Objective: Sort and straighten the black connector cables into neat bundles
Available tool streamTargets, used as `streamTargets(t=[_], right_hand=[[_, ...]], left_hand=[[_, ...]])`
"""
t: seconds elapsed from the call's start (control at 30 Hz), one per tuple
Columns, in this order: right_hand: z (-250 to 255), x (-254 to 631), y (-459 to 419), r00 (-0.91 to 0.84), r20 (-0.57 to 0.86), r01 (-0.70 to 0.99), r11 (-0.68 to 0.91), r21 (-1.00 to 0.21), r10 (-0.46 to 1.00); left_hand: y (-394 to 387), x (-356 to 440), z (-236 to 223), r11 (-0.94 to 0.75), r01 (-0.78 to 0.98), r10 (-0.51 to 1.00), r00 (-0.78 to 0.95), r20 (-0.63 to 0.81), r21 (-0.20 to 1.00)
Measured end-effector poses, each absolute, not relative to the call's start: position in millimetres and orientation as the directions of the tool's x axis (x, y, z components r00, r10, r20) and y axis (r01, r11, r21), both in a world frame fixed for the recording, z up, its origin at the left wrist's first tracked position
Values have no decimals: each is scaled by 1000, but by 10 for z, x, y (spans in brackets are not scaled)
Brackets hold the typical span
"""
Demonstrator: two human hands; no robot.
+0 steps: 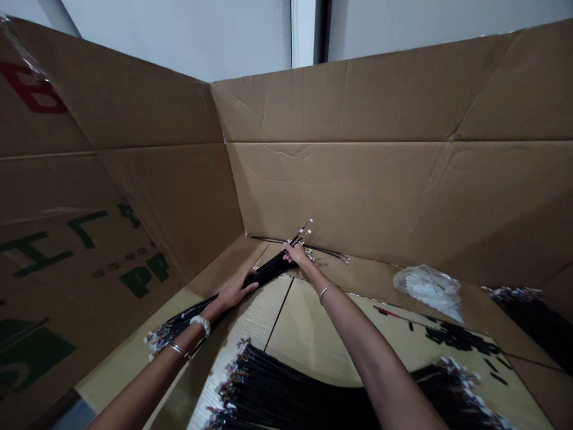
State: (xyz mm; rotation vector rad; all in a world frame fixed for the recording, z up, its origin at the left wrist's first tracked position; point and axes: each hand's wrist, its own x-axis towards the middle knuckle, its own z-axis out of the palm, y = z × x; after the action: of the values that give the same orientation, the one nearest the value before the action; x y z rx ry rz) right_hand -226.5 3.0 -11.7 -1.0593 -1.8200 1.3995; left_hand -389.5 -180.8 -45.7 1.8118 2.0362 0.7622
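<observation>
Harnesses of black cable (268,273) are held closed in the left hand (237,291) and pinched by the right hand (298,254), near the far corner of a cardboard box (340,191). Further harnesses (286,397) are piled on that box's floor.

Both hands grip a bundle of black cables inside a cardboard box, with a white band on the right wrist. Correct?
No: the head view shows the white band on the left wrist, by the left hand, not the right hand. The grip on the black cable bundle stands.
</observation>
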Motion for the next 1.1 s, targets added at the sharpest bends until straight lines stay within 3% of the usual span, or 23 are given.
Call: streamTargets(t=[0.13, 0.4, 0.73, 1.1], right_hand=[[-57, -2238, -11, -506, -29, 217, 95, -972, 862], [-18, -2214, -49, -542, -15, 155, 82, -984, 840], [-135, -2162, 23, -618, -65, 51, -42, -998, 783], [-361, -1945, 16, -639, -153, -132, -304, -944, 754]], left_hand=[[-1684, -3867, -401, 29, 786, 975, -158, 156, 618], [-1151, -3624, -292, -61, 814, 942, -144, 302, 577], [-1030, -3524, -285, -67, 744, 931, -192, 309, 665], [-918, -3502, -358, -59, 600, 900, -313, 302, 798]])
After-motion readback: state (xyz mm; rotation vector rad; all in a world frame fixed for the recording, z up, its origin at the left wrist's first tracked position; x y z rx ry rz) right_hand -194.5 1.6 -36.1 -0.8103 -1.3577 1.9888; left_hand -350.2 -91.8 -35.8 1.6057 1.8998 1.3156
